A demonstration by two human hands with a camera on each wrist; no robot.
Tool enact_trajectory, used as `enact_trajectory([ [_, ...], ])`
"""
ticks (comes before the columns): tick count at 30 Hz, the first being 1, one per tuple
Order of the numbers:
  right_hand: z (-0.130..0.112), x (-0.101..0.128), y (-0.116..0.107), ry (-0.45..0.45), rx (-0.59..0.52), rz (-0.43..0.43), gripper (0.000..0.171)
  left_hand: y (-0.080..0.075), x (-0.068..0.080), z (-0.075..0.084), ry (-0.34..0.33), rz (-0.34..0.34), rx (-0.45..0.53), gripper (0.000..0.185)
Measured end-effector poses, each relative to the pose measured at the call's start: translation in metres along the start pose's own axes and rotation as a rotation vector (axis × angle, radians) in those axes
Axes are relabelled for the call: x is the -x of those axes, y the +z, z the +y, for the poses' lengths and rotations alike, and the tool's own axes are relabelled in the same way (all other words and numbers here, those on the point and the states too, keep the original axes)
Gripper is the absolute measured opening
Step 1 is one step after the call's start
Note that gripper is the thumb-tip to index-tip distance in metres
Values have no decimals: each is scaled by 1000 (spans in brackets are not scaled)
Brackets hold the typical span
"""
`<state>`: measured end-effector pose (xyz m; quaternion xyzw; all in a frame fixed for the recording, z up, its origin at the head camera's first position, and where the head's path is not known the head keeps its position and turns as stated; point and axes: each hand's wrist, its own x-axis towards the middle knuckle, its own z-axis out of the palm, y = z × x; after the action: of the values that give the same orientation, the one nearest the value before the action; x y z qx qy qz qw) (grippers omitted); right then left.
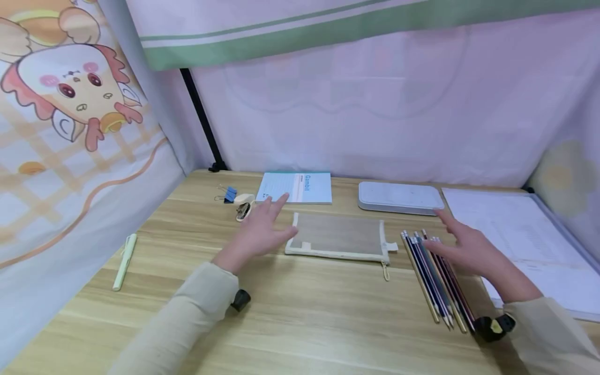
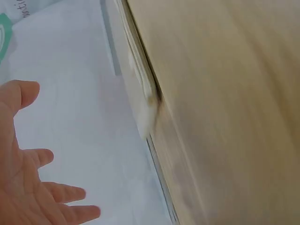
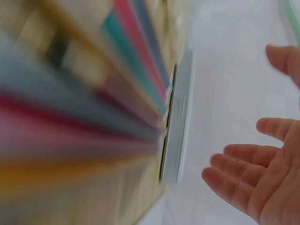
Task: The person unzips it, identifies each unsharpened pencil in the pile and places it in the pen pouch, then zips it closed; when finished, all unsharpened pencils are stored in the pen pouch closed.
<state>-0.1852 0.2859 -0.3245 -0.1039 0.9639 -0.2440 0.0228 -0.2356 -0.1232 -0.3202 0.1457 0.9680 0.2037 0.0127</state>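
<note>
Head view: left hand hovers, fingers spread, beside the mesh pouch; right hand hovers splayed over the pencils lying side by side. Wrist views: both palms open, holding nothing.

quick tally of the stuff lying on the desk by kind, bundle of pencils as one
Mesh zip pencil pouch: 1
Bundle of striped pencils: 1 (single pencils too close to count)
Pale green pen: 1
Light blue notebook: 1
Blue binder clip: 1
Small cream stapler: 1
Flat white rounded case: 1
White printed paper sheet: 1
Total: 8
</note>
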Motion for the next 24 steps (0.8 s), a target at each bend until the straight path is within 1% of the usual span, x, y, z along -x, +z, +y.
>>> enact_trajectory([
  [4,-12,-4,5,-23,-120,-12,80,12,-4,14,73,-48,105,82],
  [7,-19,-7,11,-14,-218,-40,77,23,-6,27,123,-84,165,82],
  [10,-25,-11,19,-9,-327,-67,74,33,-6,41,151,-130,237,81],
  [13,-30,-14,28,-10,-453,-96,72,43,-9,56,185,-183,287,79],
  [16,-34,-17,36,8,-559,-132,72,51,-11,71,217,-222,341,78],
  [20,-38,-20,44,50,-629,-158,69,64,-16,88,234,-260,416,75],
  [24,-39,-22,52,92,-660,-174,66,79,-23,100,229,-282,530,70],
])
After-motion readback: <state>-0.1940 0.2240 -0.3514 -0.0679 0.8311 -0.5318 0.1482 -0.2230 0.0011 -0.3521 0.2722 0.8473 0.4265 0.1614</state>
